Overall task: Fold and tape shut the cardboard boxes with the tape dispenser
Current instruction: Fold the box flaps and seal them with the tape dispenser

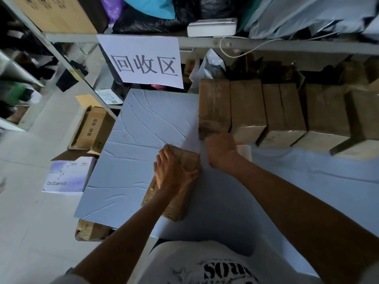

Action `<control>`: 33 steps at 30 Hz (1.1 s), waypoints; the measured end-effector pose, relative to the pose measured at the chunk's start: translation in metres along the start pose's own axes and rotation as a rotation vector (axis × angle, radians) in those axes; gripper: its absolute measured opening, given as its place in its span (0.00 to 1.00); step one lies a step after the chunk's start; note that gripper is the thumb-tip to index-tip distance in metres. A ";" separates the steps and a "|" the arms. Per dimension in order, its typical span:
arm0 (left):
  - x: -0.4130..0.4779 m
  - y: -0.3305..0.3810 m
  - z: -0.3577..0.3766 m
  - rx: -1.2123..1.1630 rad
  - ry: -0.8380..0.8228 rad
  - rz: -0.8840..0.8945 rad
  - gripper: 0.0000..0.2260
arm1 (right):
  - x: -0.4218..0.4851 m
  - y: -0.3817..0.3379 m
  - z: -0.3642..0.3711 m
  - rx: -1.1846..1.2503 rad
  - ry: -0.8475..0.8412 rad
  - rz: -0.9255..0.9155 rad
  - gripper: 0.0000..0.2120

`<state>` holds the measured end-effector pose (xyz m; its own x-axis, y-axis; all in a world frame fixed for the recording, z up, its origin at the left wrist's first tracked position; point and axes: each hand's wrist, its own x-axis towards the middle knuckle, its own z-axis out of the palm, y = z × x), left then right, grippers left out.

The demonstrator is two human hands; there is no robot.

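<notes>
A small cardboard box (187,160) stands on the pale table sheet (143,130) in front of me. My left hand (172,171) lies over its top, fingers curled over the far left edge and thumb across the flaps. My right hand (220,149) is curled tight just right of the box's far corner, next to a taped box (214,107). A pale piece of what looks like the tape dispenser (244,152) shows past its knuckles; most of it is hidden by the hand.
A row of closed, taped boxes (283,113) lines the back right of the table. A paper sign (143,60) hangs from the shelf rail (266,45). On the floor at left stand an open carton (92,130) and a white box (67,175).
</notes>
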<state>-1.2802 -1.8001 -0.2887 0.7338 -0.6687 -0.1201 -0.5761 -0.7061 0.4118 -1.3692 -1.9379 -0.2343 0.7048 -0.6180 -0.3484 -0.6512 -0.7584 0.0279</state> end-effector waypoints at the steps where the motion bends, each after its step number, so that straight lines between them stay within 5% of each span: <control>1: -0.002 -0.002 0.001 -0.013 0.007 0.002 0.55 | -0.004 -0.001 0.014 0.013 -0.026 0.012 0.10; 4: -0.001 -0.003 0.002 -0.029 0.012 0.024 0.55 | -0.021 0.005 0.058 0.157 -0.065 0.061 0.15; 9: 0.001 -0.002 0.003 0.013 0.001 0.008 0.57 | -0.045 0.024 0.093 0.007 0.192 0.173 0.35; 16: 0.001 0.001 0.003 0.072 0.028 0.003 0.56 | -0.063 0.029 0.123 -0.133 0.220 0.274 0.17; 19: 0.000 0.000 0.000 0.026 0.026 0.002 0.56 | -0.070 0.022 0.132 -0.078 0.194 0.295 0.20; 22: -0.002 -0.001 -0.004 -0.044 0.018 0.004 0.54 | -0.067 0.024 0.133 0.110 0.087 0.343 0.23; 25: 0.002 -0.004 -0.008 -0.090 0.008 0.015 0.53 | -0.062 0.015 0.110 0.324 0.261 0.380 0.25; 29: 0.003 -0.004 -0.021 -0.193 0.015 0.018 0.55 | -0.046 -0.018 0.060 1.107 0.338 0.326 0.14; 33: 0.004 0.009 -0.047 -0.417 0.045 0.027 0.56 | -0.030 -0.043 0.025 1.573 0.423 0.366 0.04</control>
<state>-1.2659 -1.7982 -0.2426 0.7410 -0.6680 -0.0684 -0.4067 -0.5276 0.7458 -1.3689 -1.8814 -0.2490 0.3121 -0.9113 -0.2685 -0.2323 0.2009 -0.9517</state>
